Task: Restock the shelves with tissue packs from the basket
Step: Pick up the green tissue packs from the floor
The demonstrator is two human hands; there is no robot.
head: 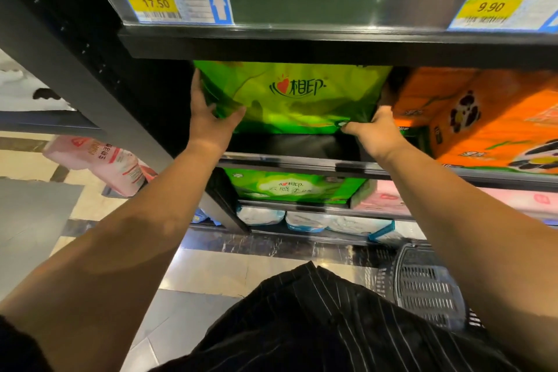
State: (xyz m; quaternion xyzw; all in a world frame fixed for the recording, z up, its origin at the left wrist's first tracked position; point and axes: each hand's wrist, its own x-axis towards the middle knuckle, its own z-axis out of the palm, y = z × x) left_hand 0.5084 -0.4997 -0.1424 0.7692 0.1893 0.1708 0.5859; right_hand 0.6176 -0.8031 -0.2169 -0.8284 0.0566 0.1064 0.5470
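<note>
A large green tissue pack point(297, 96) with a red heart logo stands on a black shelf point(290, 148), set back from its front edge. My left hand point(208, 118) holds its left side, fingers up along the side and thumb across the front lower corner. My right hand point(373, 133) grips the pack's lower right corner, with the fingers hidden behind it. The dark plastic basket point(422, 284) sits on the floor at the lower right, its inside mostly hidden by my right arm.
Orange panda-print tissue packs point(483, 118) stand right beside the green pack. A price rail point(332, 6) with tags 17.50 and 9.90 runs overhead. Lower shelves hold another green pack point(294, 187), pink packs point(386, 198) and white-blue packs point(305, 222). A pink pack point(114, 164) lies left.
</note>
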